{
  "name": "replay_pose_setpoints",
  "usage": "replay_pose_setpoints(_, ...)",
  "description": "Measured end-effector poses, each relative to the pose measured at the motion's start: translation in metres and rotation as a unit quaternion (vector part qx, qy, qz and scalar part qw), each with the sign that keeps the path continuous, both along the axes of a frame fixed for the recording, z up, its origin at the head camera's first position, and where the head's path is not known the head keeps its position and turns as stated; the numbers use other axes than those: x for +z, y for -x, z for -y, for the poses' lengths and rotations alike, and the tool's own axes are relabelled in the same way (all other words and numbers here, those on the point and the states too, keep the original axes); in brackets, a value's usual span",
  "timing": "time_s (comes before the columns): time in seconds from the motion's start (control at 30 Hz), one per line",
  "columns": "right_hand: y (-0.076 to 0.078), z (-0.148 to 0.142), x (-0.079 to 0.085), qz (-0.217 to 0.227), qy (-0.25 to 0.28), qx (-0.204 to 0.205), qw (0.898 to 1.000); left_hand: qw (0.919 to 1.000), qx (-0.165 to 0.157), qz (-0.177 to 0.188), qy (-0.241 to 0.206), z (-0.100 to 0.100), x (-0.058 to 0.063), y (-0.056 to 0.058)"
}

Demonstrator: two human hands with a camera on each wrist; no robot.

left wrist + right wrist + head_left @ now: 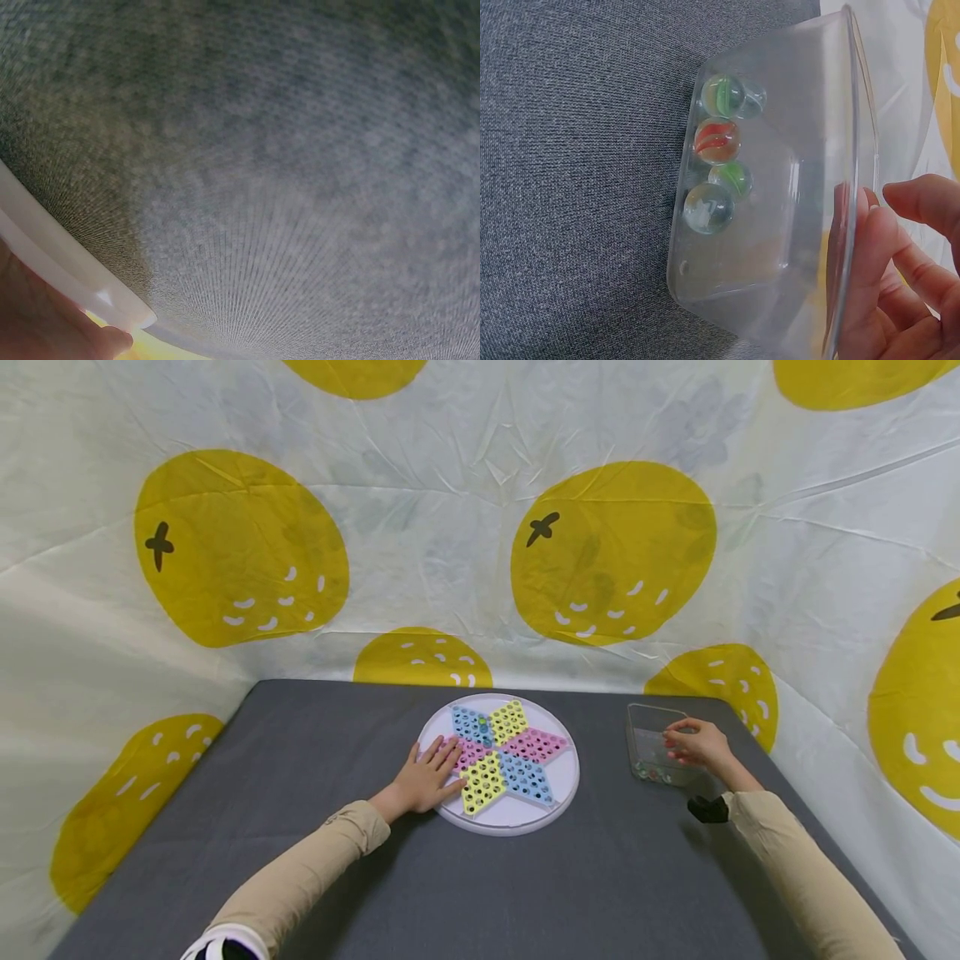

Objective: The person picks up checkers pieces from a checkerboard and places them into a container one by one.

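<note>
My left hand (pixel 422 781) rests with spread fingers on the left side of a round white Chinese checkers board (pixel 562 785). The board has a star of yellow, pink and blue holed arms; a few marbles (pixel 483 722) seem to sit on the upper-left blue arm. In the left wrist view a fingertip (pixel 112 341) shows by the white rim. My right hand (pixel 699 743) is over the side of a clear plastic box (pixel 765 262). Its thumb and fingers are bent, with a gap between them and no marble visible there. Several glass marbles (pixel 718 141) lie in the box.
A dark grey cloth (pixel 600 877) covers the table. White fabric with yellow fruit prints (pixel 420 560) hangs behind and at both sides. A black object (pixel 707 809) is at the right cuff.
</note>
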State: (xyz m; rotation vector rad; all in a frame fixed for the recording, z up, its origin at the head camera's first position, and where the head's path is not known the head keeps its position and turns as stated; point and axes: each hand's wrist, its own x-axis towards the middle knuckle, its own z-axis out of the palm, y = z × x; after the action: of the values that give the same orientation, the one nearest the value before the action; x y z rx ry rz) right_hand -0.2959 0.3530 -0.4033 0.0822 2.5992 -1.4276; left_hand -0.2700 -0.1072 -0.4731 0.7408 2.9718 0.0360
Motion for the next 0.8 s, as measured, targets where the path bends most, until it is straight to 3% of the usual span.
replay_pose_setpoints(0.8, -0.009, 0.023, 0.010, -0.008, -0.010, 0.027, 1.000, 1.0000, 0.004, -0.002, 0.001, -0.001, 0.000, -0.001)
